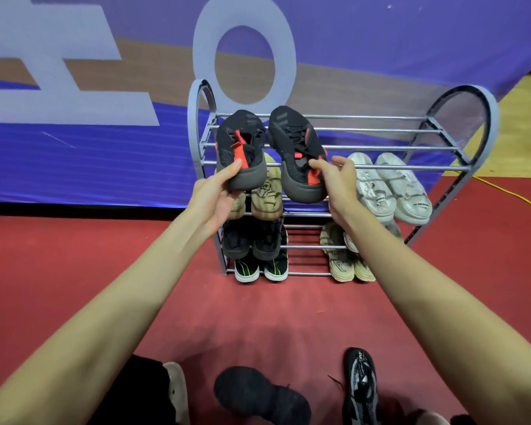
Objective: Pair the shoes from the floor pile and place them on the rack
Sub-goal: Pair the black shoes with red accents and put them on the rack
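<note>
My left hand [219,196] grips the heel of a black sneaker with red accents [239,148]. My right hand [334,176] pinches the heel collar of its matching black and red sneaker [298,154]. Both shoes point away from me, held over the left part of the top shelf of the grey metal rack [380,147]. Lower shelves hold a beige pair [267,194], a white pair [393,188], a dark pair [252,240], a black pair with green stripes [261,268] and a cream pair [347,259].
On the red floor near me lie a black shoe [258,394] and a black and white patterned shoe [360,384]. A blue banner hangs behind the rack. A yellow cable [509,191] runs along the floor at the right.
</note>
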`<state>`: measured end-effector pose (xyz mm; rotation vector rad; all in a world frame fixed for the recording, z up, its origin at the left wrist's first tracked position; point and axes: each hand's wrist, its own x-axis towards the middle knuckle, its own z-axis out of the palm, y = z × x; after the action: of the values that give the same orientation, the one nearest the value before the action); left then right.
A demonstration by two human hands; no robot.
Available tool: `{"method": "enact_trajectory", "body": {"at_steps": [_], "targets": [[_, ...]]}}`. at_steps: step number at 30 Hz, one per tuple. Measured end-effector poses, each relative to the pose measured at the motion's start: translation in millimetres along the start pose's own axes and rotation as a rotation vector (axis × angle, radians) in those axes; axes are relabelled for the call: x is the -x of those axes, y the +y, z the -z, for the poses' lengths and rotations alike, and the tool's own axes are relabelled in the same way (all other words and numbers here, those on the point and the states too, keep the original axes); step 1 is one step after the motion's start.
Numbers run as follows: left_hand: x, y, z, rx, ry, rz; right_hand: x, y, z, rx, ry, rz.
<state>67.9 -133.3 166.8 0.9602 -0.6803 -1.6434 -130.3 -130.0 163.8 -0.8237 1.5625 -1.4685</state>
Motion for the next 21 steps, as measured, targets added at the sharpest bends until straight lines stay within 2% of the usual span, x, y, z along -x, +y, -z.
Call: {"method": "enact_trajectory", "body": {"at_steps": [2, 5, 11, 21], "targets": [[1.0, -0.6, 1.5, 0.016, 0.021, -0.014, 9.6, 7.3, -1.4, 0.176, 0.035, 0.041], [4.9, -0.7, 3.0, -0.039, 0.051, -0.015, 17.6, 16.1, -2.8, 0.373, 0.001, 0.162], [-2.0, 18.2, 4.4, -0.051, 0.122, 0.0, 0.5, -10.9, -24.5, 0.332, 0.093, 0.166], [-38.3, 45.3, 15.5, -0.026, 0.12, 0.012, -28.2, -26.5, -75.5, 0.416, -0.016, 0.105]]}}
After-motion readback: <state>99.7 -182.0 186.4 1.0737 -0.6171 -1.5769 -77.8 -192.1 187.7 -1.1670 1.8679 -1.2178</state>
